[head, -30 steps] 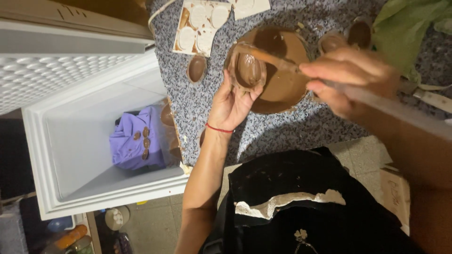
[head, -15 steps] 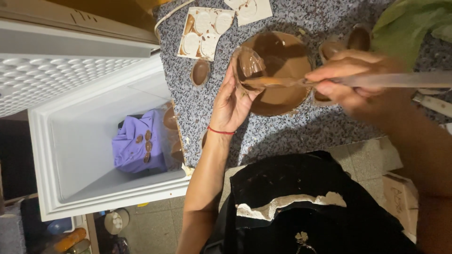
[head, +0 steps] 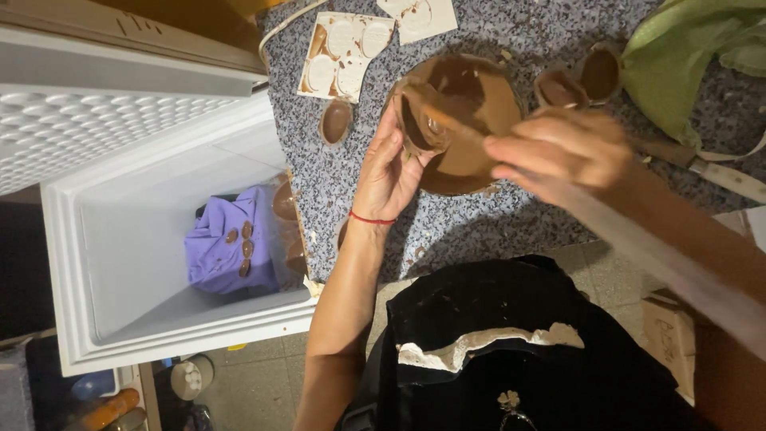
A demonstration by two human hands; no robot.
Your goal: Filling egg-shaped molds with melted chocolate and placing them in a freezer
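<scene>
Head view, looking down on a speckled grey stone counter (head: pixel 511 215). Left hand (head: pixel 388 164) is raised over the counter, fingers curled around a clear egg-shaped mould (head: pixel 421 120) coated inside with melted chocolate; the mould is tilted and sits at the near-left rim of a bowl of chocolate (head: pixel 471 104). A thin red band (head: pixel 372 218) circles the left wrist. Right hand (head: pixel 562 148) is blurred, fingers clenched around the handle of a brush or spoon (head: pixel 455 126) whose chocolate-covered end reaches into the mould; which kind of tool it is cannot be told. The bowl stands on the counter toward its far edge, with smears of chocolate around its base. Just right of the bowl lie two smaller chocolate-filled moulds (head: pixel 578 80), touching each other. Beyond them, a green cloth (head: pixel 694 56) is bunched at the right corner, and a knife (head: pixel 718 172) lies below it. Left of the bowl: one single filled mould (head: pixel 335 121) on the bare stone, and a flat tray of round white cavities (head: pixel 345 54) smeared with chocolate. To the left of the counter an open white chest freezer (head: pixel 104 263) holds a purple tray (head: pixel 223 251) carrying small chocolate pieces. The person's dark apron (head: pixel 511 359) fills the lower foreground.
</scene>
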